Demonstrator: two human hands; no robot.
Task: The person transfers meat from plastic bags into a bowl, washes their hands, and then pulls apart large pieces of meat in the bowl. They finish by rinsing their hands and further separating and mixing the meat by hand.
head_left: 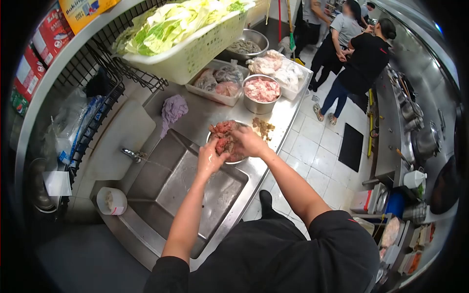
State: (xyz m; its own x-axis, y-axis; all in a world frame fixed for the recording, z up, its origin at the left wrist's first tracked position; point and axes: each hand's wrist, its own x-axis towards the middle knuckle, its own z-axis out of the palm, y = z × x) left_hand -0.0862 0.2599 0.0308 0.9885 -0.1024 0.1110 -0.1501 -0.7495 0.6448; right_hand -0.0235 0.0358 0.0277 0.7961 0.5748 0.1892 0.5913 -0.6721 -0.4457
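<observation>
Red raw meat sits heaped in a round metal bowl on the steel counter, at the edge of the sink. My left hand is wet and has its fingers curled around meat on the near left side. From the right, my right hand presses into the same meat, its fingertips partly hidden and a little blurred. Brownish scraps lie on the counter just beyond my right hand.
The steel sink lies below my left arm, with a faucet at its left. Beyond the bowl stand a metal pot of pale meat and a tub of bagged meat. A cabbage basket overhangs the counter. Co-workers stand in the aisle.
</observation>
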